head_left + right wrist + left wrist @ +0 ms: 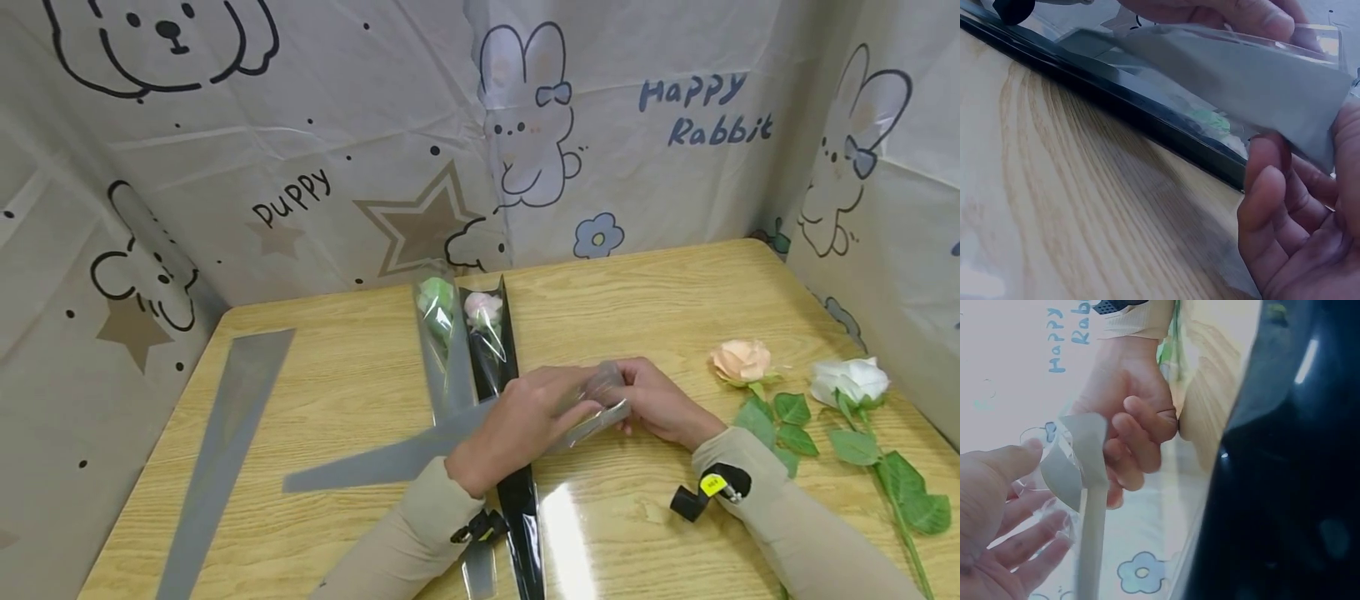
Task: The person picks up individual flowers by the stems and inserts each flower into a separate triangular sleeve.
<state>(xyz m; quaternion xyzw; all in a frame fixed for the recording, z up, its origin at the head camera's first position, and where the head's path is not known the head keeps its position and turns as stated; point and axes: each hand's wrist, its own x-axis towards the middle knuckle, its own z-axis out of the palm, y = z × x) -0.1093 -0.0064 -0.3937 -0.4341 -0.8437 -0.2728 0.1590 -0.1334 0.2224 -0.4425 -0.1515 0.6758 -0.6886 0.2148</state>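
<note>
A grey flower sleeve [390, 460] with a clear film front is held up over the table by both hands. My left hand [525, 421] holds it near its wide end, thumb on one side and fingers against the clear film [1060, 522]. At the mouth, my right hand [660, 404] pinches the edge; its curled fingers [1266, 187] show below the grey panel [1241, 81]. Beneath the hands lie two wrapped flowers: a green one [437, 296] in a grey sleeve and a pale pink one [483, 310] in a black sleeve [519, 500].
Another flat grey sleeve [225, 458] lies on the left of the wooden table [630, 308]. To the right are a peach rose [741, 361] and a white rose [850, 381] with leafy stems. A printed cloth [405, 108] hangs behind and at both sides.
</note>
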